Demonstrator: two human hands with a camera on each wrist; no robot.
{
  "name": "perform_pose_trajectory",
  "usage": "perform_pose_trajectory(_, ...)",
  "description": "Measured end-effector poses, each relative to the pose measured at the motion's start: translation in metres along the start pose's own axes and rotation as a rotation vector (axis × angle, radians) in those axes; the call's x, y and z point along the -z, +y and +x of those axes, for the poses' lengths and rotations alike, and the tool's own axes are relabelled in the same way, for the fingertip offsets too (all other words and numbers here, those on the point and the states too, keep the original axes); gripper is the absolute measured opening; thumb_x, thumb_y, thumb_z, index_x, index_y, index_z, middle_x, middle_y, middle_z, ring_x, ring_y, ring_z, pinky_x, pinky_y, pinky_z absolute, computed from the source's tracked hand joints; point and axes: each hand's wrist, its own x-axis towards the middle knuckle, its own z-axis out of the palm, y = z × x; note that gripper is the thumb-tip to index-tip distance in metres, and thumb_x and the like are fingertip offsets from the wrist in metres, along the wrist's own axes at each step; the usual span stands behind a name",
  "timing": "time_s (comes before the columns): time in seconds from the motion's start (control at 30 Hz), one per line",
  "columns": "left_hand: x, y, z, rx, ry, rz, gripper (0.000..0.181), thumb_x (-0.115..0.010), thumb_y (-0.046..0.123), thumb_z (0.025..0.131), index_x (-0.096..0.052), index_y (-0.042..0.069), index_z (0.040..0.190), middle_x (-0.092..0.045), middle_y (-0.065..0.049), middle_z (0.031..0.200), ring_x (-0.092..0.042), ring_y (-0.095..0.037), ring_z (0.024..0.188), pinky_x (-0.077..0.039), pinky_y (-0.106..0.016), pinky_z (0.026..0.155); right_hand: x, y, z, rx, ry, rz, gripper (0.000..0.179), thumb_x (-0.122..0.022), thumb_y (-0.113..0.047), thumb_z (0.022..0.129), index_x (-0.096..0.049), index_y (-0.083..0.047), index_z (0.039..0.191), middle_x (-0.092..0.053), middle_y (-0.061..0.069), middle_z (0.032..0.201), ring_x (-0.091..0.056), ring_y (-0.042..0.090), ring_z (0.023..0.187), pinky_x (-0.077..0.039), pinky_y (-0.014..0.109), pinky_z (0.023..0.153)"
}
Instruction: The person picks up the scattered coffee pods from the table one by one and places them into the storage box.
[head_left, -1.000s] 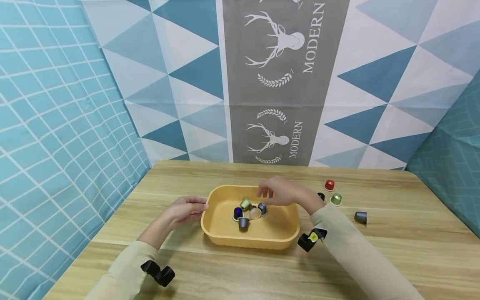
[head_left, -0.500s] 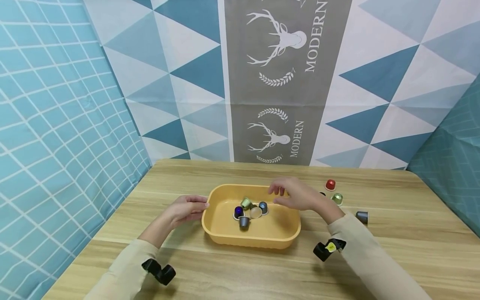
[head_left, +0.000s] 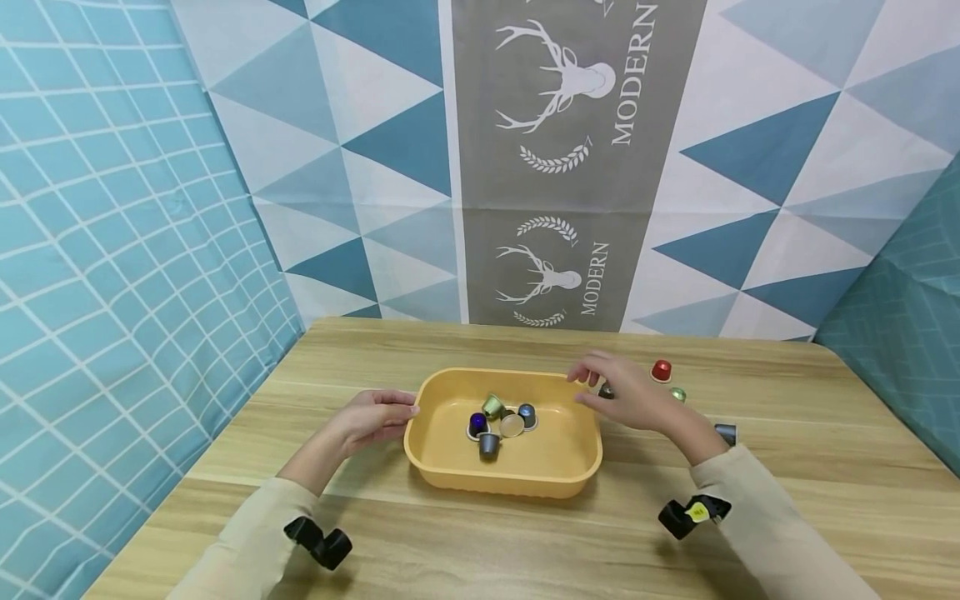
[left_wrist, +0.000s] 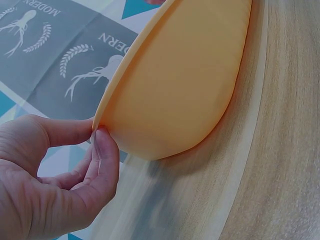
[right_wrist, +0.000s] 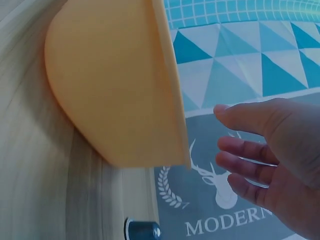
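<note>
My left hand [head_left: 371, 419] pinches the left rim of a yellow-orange plastic bin [head_left: 498, 483]; in the left wrist view the thumb and index finger meet on that rim. Inside the bin lie several coffee capsules: a green one [head_left: 492, 406], a dark blue one [head_left: 477, 424], a grey one [head_left: 489, 447], a slate-blue one [head_left: 527, 415] and one showing its pale lid [head_left: 512, 427]. Just past the bin's right end hovers my right hand [head_left: 630, 396], fingers loosely bent and holding nothing. A dark capsule [right_wrist: 141, 229] stands on the table close below it.
To the right of the bin, a red capsule [head_left: 662, 371] stands at the back of the wooden table [head_left: 465, 550]. A green capsule [head_left: 678, 394] and a grey capsule [head_left: 726, 433] are partly covered by my right arm. Patterned cloth [head_left: 390, 150] hangs behind.
My right hand has moved right, from over the capsules in the bin to beyond its right end. The left hand stays at the rim.
</note>
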Motion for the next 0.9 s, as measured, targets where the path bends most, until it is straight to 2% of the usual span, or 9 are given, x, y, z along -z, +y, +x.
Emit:
perform_pose_trajectory(0.2, 0.000, 0.000, 0.000, -0.002, 0.005, -0.006, 0.048, -0.061, 0.008, 0.092, -0.044, -0.014, 0.131, -0.066, -0.004, 0.101, -0.065, -0.007, 0.089, -0.058, -0.020, 0.081, 0.005, 0.005, -0.011, 0.006, 0.038, 0.000, 0.020, -0.074, -0.010, 0.083, -0.066, -0.008, 0.101, -0.066, 0.005, 0.096, -0.058, 0.014, 0.081, -0.052, 0.023, 0.063)
perform_pose_trajectory(0.3, 0.000, 0.000, 0.000, 0.001, 0.009, -0.006, 0.048, -0.061, 0.008, 0.092, -0.044, -0.014, 0.131, -0.065, -0.004, 0.101, -0.065, -0.007, 0.088, -0.058, -0.020, 0.081, 0.008, 0.008, -0.016, -0.008, 0.048, -0.017, 0.021, -0.075, -0.010, 0.082, -0.066, -0.011, 0.101, -0.066, 0.002, 0.095, -0.058, 0.011, 0.081, -0.051, 0.021, 0.065)
perform_pose_trajectory(0.47, -0.001, -0.001, 0.000, -0.001, 0.011, -0.001, 0.048, -0.061, 0.009, 0.092, -0.044, -0.014, 0.131, -0.065, -0.006, 0.104, -0.065, -0.007, 0.089, -0.058, -0.022, 0.083, 0.012, 0.015, -0.026, -0.019, 0.042, -0.037, 0.020, -0.074, -0.011, 0.083, -0.065, -0.014, 0.100, -0.065, -0.004, 0.095, -0.060, 0.012, 0.082, -0.054, 0.025, 0.072)
perform_pose_trajectory(0.7, -0.001, 0.000, -0.001, 0.000, 0.010, 0.005, 0.048, -0.061, 0.010, 0.092, -0.044, -0.013, 0.131, -0.065, -0.006, 0.105, -0.065, -0.007, 0.090, -0.058, -0.022, 0.083, 0.020, 0.027, -0.042, -0.081, 0.027, -0.057, 0.021, -0.073, -0.010, 0.084, -0.065, -0.013, 0.103, -0.066, 0.000, 0.096, -0.057, 0.012, 0.078, -0.049, 0.024, 0.062)
perform_pose_trajectory(0.9, -0.001, 0.000, 0.000, -0.002, 0.012, 0.010, 0.049, -0.061, 0.010, 0.092, -0.045, -0.013, 0.132, -0.066, -0.008, 0.108, -0.065, -0.008, 0.091, -0.058, -0.023, 0.083, 0.026, 0.036, -0.055, -0.123, 0.039, -0.087, 0.019, -0.072, -0.012, 0.085, -0.065, -0.015, 0.102, -0.066, -0.002, 0.094, -0.058, 0.012, 0.081, -0.049, 0.024, 0.065)
